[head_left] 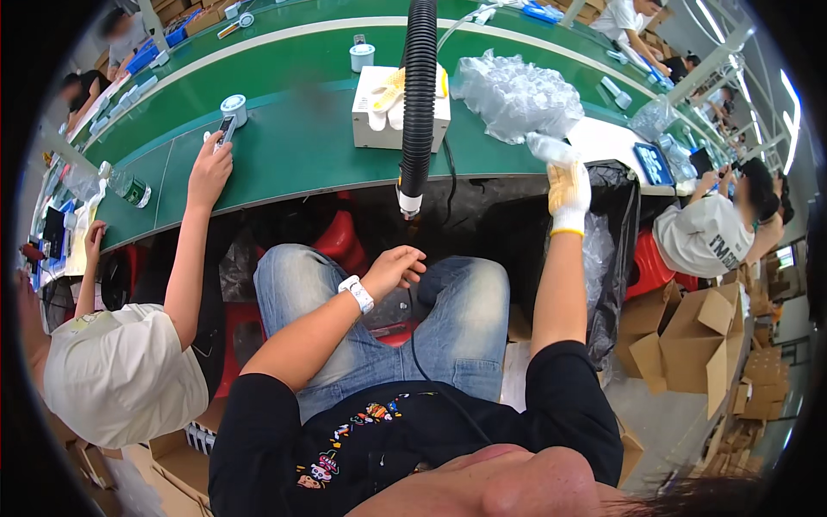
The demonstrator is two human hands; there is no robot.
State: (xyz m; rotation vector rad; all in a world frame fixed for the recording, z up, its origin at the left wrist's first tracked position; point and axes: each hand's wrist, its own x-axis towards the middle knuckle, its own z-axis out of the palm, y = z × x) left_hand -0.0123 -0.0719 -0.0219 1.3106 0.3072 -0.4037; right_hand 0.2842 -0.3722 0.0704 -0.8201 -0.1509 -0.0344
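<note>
Clear bag [550,150], right of centre, just below the bag pile [521,95]. Looks thin, crinkled, very light; I judge it soft, a bit slippery, easily crushed but not brittle. Best hold, I'd say: a gathered edge, pinched gently. My gloved right hand [568,194] seems to grasp its near end; finger detail too small to be sure. My bare left hand [394,269] hangs over my lap, fingers loosely bent, nothing seen in it.

Surface [301,159]: green, smooth-looking, curving across the upper frame. White box [376,131] at upper centre, gloves [387,96] on top, black hose [419,103] hanging in front. Tablet [652,164] at right, black liner [622,215] below it.

Room: co-worker [125,370] at lower left, open cartons [693,349] at lower right, more people along the upper edges.
</note>
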